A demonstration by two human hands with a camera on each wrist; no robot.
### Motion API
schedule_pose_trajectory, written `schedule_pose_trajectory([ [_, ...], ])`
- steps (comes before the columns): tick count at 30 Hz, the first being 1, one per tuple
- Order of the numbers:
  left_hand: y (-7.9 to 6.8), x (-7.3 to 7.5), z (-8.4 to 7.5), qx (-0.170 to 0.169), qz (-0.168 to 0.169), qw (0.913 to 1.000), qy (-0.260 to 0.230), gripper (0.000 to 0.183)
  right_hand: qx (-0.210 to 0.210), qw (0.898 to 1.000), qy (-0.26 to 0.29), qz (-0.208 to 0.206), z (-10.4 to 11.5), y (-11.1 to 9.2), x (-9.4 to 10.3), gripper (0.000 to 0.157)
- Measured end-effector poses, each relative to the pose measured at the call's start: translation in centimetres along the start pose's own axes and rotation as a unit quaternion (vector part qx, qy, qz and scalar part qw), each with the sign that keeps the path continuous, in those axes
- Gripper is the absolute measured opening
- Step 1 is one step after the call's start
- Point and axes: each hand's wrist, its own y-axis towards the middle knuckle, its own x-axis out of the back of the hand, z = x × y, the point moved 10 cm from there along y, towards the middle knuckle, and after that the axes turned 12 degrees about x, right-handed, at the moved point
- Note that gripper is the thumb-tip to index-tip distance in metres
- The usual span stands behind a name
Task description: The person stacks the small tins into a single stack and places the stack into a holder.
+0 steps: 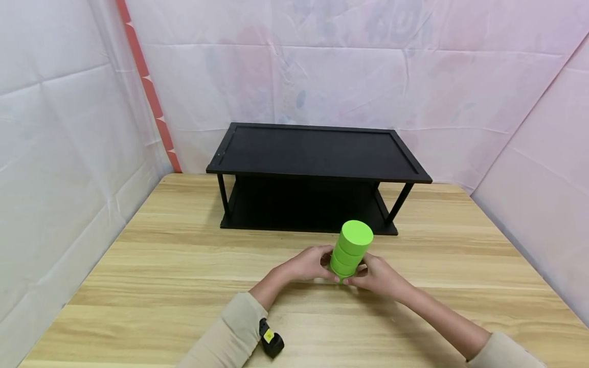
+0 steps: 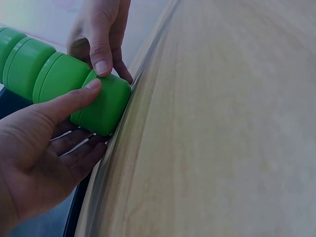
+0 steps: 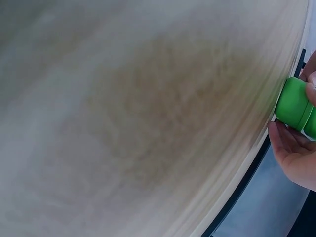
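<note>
A lime-green stack of several round, lidded-looking segments (image 1: 352, 248) stands upright on the wooden table, in front of a black rack. My left hand (image 1: 306, 265) holds its lowest part from the left, thumb on the near side. From the right, my right hand (image 1: 379, 276) grips the same lowest part, and the two thumbs almost meet at the front. The left wrist view shows the green stack (image 2: 61, 74) sideways, its bottom segment against the tabletop. Only the lower segments of the stack (image 3: 292, 101) appear at the right edge of the right wrist view.
The black two-level rack (image 1: 317, 151), with thin corner posts, stands at the back of the wooden table (image 1: 152, 286). Pale cloth walls (image 1: 322, 76) enclose the table on the back and sides. A small black device (image 1: 271, 341) is strapped at the left sleeve.
</note>
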Motion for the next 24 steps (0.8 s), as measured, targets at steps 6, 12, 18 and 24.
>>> schedule_pose_trajectory([
  [6,-0.11,0.06,0.02,0.004,-0.002,1.0,0.002,0.052,-0.004,1.0,0.006,-0.003,-0.12,-0.04,-0.05,0.046],
  [12,-0.2,0.31,-0.05,-0.004,-0.004,1.0,-0.006,0.052,0.0,1.0,0.005,-0.002,0.02,0.05,0.01,0.046],
  [18,-0.39,0.61,-0.05,-0.005,-0.005,0.9999,-0.013,0.052,0.009,1.0,0.01,-0.007,0.52,0.18,0.08,0.046],
  [24,-0.68,0.94,-0.13,0.0,-0.01,0.9999,-0.012,0.051,0.01,1.0,0.019,-0.013,0.85,0.27,0.07,0.047],
])
